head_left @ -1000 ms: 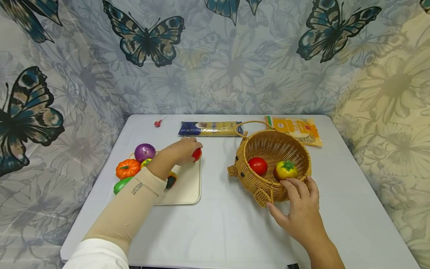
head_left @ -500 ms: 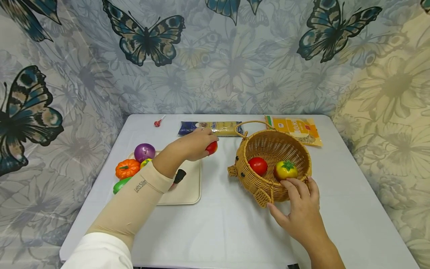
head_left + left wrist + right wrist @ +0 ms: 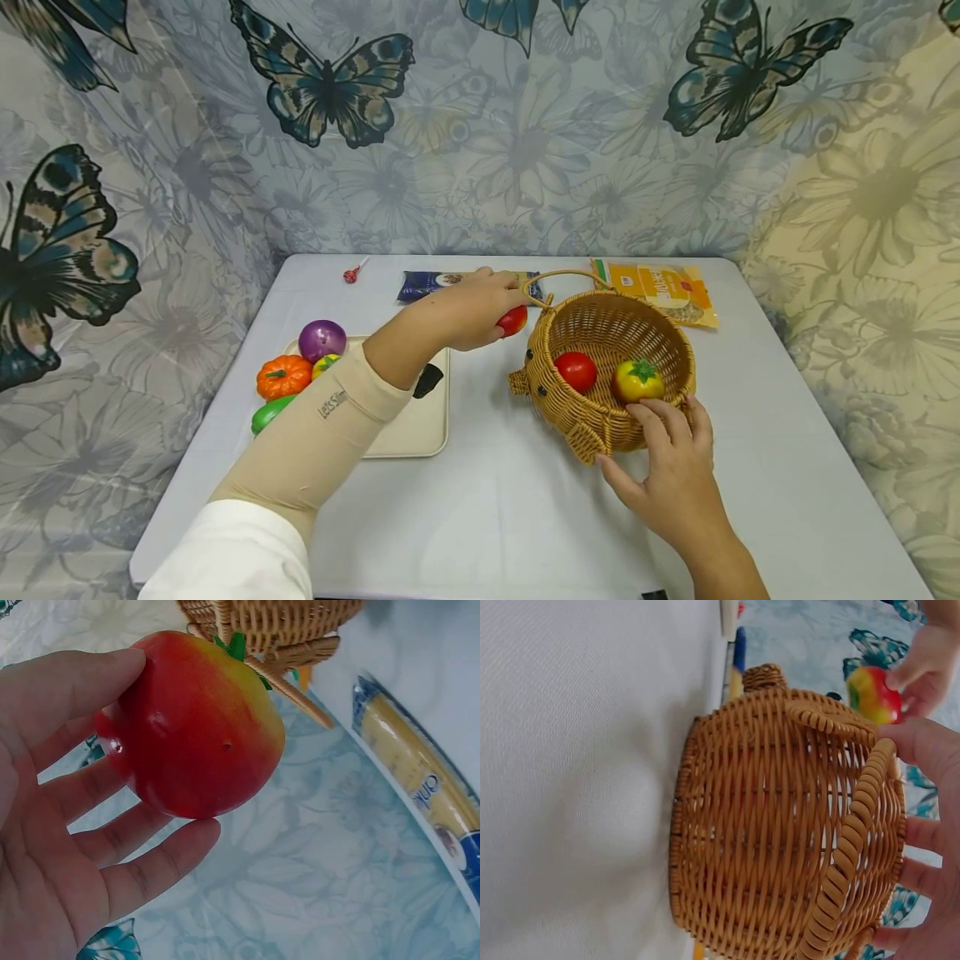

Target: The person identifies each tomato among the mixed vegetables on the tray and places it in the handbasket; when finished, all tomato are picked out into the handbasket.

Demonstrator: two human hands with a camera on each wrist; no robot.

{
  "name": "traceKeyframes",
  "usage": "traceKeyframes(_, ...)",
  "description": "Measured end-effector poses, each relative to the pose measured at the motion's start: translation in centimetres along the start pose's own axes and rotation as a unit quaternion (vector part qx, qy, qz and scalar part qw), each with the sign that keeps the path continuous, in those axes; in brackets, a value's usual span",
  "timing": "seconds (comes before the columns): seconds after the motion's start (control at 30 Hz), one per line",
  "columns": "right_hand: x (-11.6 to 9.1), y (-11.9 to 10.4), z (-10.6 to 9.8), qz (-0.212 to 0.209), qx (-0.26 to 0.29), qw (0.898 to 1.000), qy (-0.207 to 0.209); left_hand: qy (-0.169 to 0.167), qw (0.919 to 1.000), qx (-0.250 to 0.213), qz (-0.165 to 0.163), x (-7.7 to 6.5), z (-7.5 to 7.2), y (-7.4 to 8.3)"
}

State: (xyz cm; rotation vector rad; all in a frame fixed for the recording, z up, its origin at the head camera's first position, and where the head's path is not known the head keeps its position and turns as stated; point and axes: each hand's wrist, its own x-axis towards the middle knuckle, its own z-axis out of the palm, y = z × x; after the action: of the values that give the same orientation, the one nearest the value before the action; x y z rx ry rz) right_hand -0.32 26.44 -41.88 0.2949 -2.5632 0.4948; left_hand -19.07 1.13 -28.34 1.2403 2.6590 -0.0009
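My left hand (image 3: 480, 308) holds a red-and-yellow toy tomato (image 3: 199, 727) with green leaves, thumb on one side and fingers on the other. It is in the air just left of the wicker basket (image 3: 573, 417), close to the basket's looped handle (image 3: 529, 287). Inside the basket lie a red tomato (image 3: 575, 372) and a yellow tomato (image 3: 639, 380) with a green top. My right hand (image 3: 671, 467) grips the basket's near right rim, fingers over the edge and thumb lower on the outside. The right wrist view shows its thumb (image 3: 911, 742) beside the woven handle.
A cream tray (image 3: 420, 433) is at the left, partly behind my left arm. Around it lie a purple ball-shaped vegetable (image 3: 322, 340), an orange pumpkin (image 3: 283, 377) and a green vegetable (image 3: 272, 412). Along the back are a lollipop (image 3: 356, 271), a pasta packet (image 3: 423, 286) and an orange packet (image 3: 667, 292).
My left hand has carried the red-and-yellow tomato rightward from over the tray's far right corner to beside the basket. The right hand and the basket stay where they were.
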Motion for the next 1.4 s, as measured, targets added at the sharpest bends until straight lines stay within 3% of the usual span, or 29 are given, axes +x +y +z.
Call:
traceKeyframes(0.33,-0.1,-0.1,-0.1,0.014,0.001,1.000,-0.007,-0.008,0.9993,0.021,0.031,1.3,-1.6,2.5)
traceKeyframes(0.63,-0.1,0.0,0.0,0.000,0.005,1.000,0.003,-0.017,0.9977,0.038,0.054,2.8,-1.6,4.7)
traceKeyframes(1.0,-0.1,0.1,0.0,0.004,0.002,1.000,-0.004,-0.059,0.9952,0.040,0.068,5.5,0.5,7.4)
traceKeyframes(1.4,-0.2,0.1,0.0,0.004,0.002,1.000,-0.004,-0.077,0.9925,0.057,0.076,6.7,3.0,8.1)
